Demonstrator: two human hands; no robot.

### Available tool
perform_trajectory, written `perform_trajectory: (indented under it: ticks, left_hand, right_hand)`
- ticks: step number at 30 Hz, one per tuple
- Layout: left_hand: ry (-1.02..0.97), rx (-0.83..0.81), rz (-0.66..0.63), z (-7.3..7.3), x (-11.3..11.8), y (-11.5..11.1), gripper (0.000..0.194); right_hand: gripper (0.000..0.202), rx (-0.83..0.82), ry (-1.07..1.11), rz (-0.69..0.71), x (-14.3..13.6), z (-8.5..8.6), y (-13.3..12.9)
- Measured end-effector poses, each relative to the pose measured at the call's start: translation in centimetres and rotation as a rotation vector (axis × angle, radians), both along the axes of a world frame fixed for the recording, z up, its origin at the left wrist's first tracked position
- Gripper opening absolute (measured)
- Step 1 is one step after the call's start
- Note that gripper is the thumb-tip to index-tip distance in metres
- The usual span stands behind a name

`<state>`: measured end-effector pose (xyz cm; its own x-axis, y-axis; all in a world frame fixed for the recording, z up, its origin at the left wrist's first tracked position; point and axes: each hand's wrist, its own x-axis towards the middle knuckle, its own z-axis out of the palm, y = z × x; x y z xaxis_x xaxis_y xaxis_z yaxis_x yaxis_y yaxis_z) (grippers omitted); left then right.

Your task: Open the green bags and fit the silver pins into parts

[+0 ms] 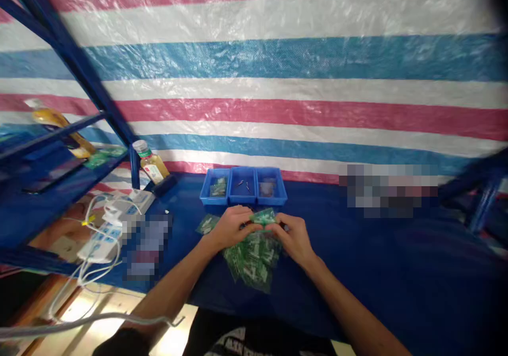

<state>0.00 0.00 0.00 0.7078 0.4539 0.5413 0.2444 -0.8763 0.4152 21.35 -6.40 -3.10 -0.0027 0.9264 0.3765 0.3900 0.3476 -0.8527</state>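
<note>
Between my two hands is a small clear plastic bag with green markings (264, 217). My left hand (232, 228) pinches its left side, thumb against fingers. On the other side my right hand (292, 235) grips the bag's right edge the same way. Beneath them lies a pile of similar green-marked bags (253, 263) on the blue table. Another bag (207, 224) rests just left of my left hand. Beyond my hands stand three joined blue trays: the left tray (215, 200) holds small packets, the middle tray (243, 198) a few small metal pieces, the right tray (272, 200) small pale items.
A juice bottle (153, 163) stands at the back left by the blue frame. White power strips (103, 239) with tangled cables lie at the left edge. A second bottle (61, 126) leans on the left shelf. Striped plastic sheeting (293, 89) hangs behind the table.
</note>
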Motion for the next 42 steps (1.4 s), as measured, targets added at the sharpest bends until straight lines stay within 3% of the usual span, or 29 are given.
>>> perform_trajectory:
  ticks: [10,16,28,42]
  left_hand:
    - [-0.012,-0.150,0.083,0.4,-0.3,-0.2,0.034]
    - [0.026,-0.115,0.110,0.1,-0.4,0.1,0.039]
    - [0.045,-0.101,0.077,0.0,-0.5,0.3,0.030]
    - [0.047,-0.048,0.098,-0.2,-0.4,0.2,0.037]
  right_hand:
    - [0.049,0.025,-0.015,0.013,-0.3,0.0,-0.1]
    - [0.047,0.074,-0.037,0.011,-0.3,0.4,-0.2]
    - [0.038,0.119,0.001,0.045,-0.6,1.2,-0.6]
    - [0.034,0.018,-0.014,0.087,-0.6,1.6,-0.4]
